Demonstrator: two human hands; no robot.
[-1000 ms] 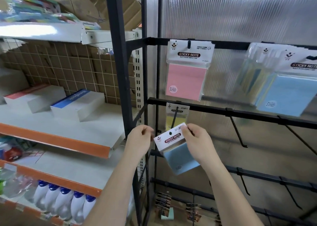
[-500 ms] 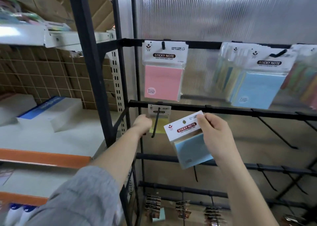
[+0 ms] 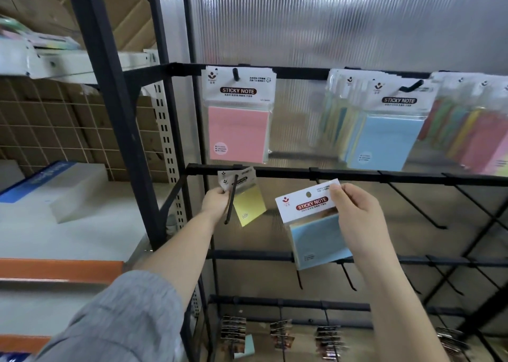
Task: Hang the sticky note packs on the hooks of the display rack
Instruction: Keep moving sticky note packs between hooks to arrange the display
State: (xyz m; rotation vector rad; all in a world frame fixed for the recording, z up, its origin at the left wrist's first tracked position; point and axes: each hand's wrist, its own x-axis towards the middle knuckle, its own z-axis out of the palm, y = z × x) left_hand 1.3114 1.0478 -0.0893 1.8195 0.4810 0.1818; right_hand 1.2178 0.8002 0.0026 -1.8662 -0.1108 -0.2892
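Setting: a stationery shop or its stockroom.
Display: a black metal display rack (image 3: 343, 173) of crossbars and peg hooks fills the centre and right of the frame.
Stock: retail-carded sticky note packs (image 3: 238, 114) hang from the top bar, several deep at upper right.
Lower rail: carded binder clips (image 3: 280, 334) hang at the bottom centre.
Shelving: orange-edged shop shelves (image 3: 60, 271) with boxed goods stand at left.
Backdrop: cardboard cartons (image 3: 129, 15) are stacked at upper left.

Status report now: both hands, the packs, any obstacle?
Left hand pinches yellow pack on hook. Right hand holds blue pack, not hung. Nothing blocking.
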